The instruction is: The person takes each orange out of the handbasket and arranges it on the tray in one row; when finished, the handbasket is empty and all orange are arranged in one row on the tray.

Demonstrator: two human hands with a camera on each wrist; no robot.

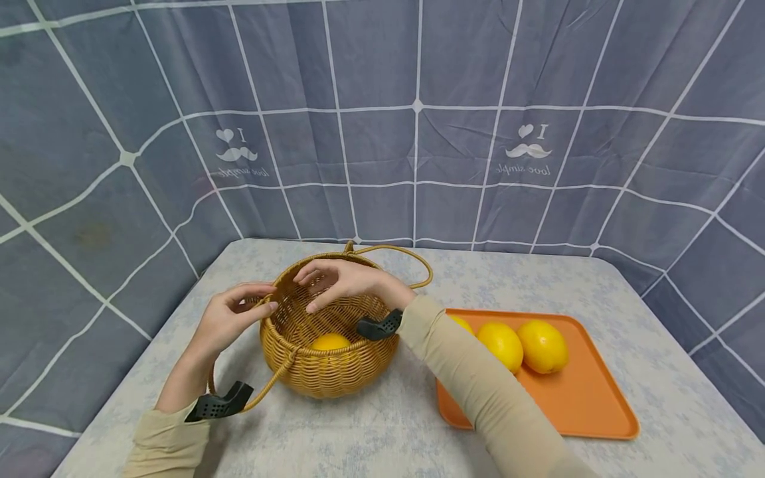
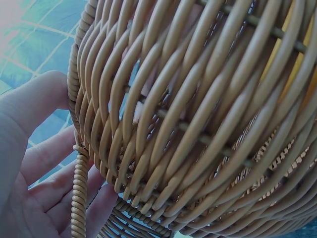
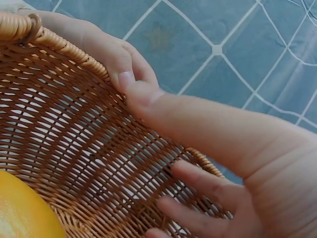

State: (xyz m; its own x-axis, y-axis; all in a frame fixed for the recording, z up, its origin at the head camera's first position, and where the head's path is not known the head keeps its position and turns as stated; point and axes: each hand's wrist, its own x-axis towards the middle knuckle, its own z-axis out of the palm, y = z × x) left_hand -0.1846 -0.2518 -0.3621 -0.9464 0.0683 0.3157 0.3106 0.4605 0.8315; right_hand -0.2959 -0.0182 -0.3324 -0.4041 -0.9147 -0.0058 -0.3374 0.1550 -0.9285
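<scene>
A round wicker basket (image 1: 335, 372) stands on the table with one yellow fruit (image 1: 331, 342) inside, which also shows at the lower left of the right wrist view (image 3: 25, 210). At its left rim, my left hand (image 1: 230, 315) holds the edge; the left wrist view has the thumb against the rim and the other fingers spread outside the weave. Over the basket's opening is my right hand (image 1: 343, 280), its fingers loosely bent and parted, with nothing between them. Several of its fingers show against the inner wall in the right wrist view.
An orange tray (image 1: 592, 398) lies to the right with several yellow, lemon-like fruits (image 1: 542, 346) on it; my right sleeve crosses in front of part of it. One basket handle (image 1: 418, 255) hangs out toward the back right, another toward the front left. A grid-patterned curtain surrounds the table.
</scene>
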